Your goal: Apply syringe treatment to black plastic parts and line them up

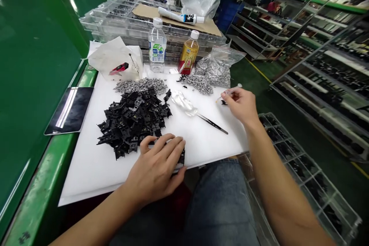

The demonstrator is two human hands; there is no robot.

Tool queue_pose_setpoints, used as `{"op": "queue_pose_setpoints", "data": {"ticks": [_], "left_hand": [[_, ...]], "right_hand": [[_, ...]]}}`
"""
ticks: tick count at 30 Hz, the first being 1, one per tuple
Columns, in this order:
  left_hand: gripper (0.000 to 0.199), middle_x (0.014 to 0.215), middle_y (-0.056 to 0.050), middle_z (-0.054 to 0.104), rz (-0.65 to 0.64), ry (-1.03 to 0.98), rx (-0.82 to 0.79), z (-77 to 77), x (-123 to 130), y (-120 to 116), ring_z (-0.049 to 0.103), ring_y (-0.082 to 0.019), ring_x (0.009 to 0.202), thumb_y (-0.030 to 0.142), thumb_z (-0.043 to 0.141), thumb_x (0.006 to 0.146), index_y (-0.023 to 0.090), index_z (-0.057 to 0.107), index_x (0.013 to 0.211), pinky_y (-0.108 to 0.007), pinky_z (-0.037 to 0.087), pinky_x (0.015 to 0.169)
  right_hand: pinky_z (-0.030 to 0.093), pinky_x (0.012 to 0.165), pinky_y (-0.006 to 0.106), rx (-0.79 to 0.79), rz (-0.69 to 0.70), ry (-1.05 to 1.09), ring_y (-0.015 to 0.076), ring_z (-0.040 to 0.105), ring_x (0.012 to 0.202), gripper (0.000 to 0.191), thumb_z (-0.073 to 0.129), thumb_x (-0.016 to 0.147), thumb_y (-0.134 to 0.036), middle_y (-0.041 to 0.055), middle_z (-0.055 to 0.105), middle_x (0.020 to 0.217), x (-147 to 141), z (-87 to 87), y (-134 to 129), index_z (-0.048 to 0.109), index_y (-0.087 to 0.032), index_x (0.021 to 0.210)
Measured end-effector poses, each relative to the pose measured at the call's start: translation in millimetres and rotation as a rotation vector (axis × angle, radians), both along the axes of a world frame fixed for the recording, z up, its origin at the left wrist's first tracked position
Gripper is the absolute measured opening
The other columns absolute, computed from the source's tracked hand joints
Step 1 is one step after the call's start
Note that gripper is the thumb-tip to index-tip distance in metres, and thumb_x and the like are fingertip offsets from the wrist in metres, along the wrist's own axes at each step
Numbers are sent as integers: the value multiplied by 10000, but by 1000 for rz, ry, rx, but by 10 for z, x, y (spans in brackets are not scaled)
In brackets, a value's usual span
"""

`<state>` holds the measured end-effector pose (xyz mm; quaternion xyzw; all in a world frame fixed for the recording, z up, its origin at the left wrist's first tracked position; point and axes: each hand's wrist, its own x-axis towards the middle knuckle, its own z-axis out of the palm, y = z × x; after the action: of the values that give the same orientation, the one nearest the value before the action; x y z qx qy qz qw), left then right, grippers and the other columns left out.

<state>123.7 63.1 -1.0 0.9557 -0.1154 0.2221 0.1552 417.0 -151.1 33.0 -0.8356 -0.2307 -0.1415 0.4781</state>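
Right hand (240, 104) pinching thin applicator (228, 92) for control, tip near small black part (223, 102) | I'm seeing left hand (157, 167) curled over black plastic piece (181, 158), steadying it

White plastic board (86, 177) on a green workbench (37, 184). On the board: a heap of black moulded plastic parts (129, 123); two heaps of small grey metal parts (140, 85) (196, 83); a zip bag of the same parts (216, 71); crumpled white cloth (183, 103); black tweezers (211, 123); a clear water bottle (157, 46); an amber bottle (188, 55). Beside the board, on the bench: a tablet (69, 109).
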Motion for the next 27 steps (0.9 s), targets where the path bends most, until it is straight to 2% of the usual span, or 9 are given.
{"op": "queue_pose_setpoints", "data": {"ticks": [5,9,13,16,18,20,22,25,27], "left_hand": [[411,1420,-141,701,86,59,7,-11,13,6,578,-361,1333,466,586,1037,160,654,1302,-548,320,1054],[492,1404,-165,690,100,57,19,-21,29,2,566,-370,1319,579,612,1017,151,651,1257,-547,323,1038],[448,1444,-175,660,104,78,0,-9,31,4,549,-387,1331,518,578,1022,168,644,1294,-573,317,1038],[371,1448,-166,655,100,93,11,1,26,4,549,-391,1328,467,571,1024,181,665,1241,-584,321,1035],[382,1433,-171,661,101,91,21,1,25,0,552,-391,1315,495,576,1027,177,667,1220,-582,328,1029],[387,1426,-175,662,103,92,30,-3,29,-7,551,-391,1308,515,577,1030,183,666,1208,-580,333,1025],[383,1433,-175,657,103,99,36,-10,36,-15,549,-396,1308,517,580,1031,194,665,1219,-582,335,1027],[384,1433,-171,653,99,102,34,-22,46,-22,548,-407,1303,512,592,1027,193,667,1227,-596,337,1031],[406,1428,-168,657,88,95,25,-27,48,-20,551,-407,1294,537,588,1029,184,667,1212,-598,342,1026]], "right_hand": [[395,525,292,197,-1,-139,128,506,548,240,760,940,-463,-25,622,695,-712,158,-95,739,-224,961],[487,597,319,-212,211,19,160,658,648,113,779,954,-364,19,784,873,-1317,42,-178,792,-252,951],[491,622,350,-4,-40,-55,184,647,670,137,798,940,-392,27,761,856,-1491,-80,-255,790,-260,975],[483,635,351,-116,28,68,184,638,672,143,819,916,-400,25,745,842,-1496,-94,-277,801,-270,972],[481,642,359,11,31,95,186,605,667,113,798,923,-381,29,701,841,-1515,-59,-225,789,-273,954],[508,694,385,332,6,63,208,593,728,117,706,964,-353,49,622,880,-1552,5,-112,730,-264,892],[553,828,446,517,94,184,247,615,867,186,555,1014,-338,74,566,957,-1587,72,39,628,-269,858],[545,943,525,532,249,476,267,574,880,164,426,1026,-335,57,472,893,-1609,103,261,511,-295,891],[531,784,478,557,329,565,243,419,679,171,423,1013,-388,5,297,759,-1605,51,365,474,-307,870]]}}
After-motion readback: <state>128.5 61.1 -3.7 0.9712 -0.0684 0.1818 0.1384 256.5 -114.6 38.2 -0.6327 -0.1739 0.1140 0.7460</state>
